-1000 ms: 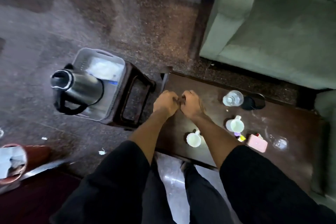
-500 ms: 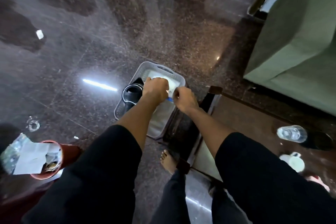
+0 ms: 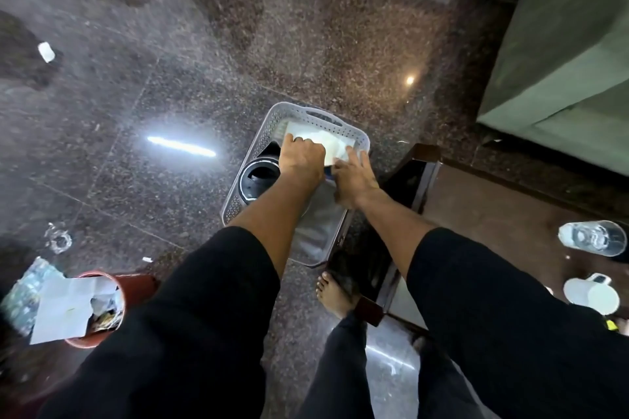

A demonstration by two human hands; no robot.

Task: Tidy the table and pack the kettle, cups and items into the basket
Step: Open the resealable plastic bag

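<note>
Over a dark, speckled granite floor that shines with the streak of a ceiling light, a person in black sleeves reaches both arms down into a grey perforated plastic basket. Whether the basket sits on the floor or on a low stand cannot be told. Inside it, against the left wall, stands the steel kettle, seen from above with its round dark mouth open to view. A white cloth or paper packet lies at the far end of the basket. The left hand rests on this packet with fingers curled over its near edge, gripping it. The right hand is just beside, fingers extended and relaxed, touching the packet's right corner.

To the right runs the dark brown wooden desk, its near left corner close to the basket. On the desk's right part, a clear glass tumbler lies tilted, and nearer the person stands a white cup with a handle. Behind the desk is a grey-green upholstered sofa.

At lower left, a reddish-brown waste bin is stuffed with crumpled paper and wrappers. A bare foot stands on the floor between basket and desk.
</note>
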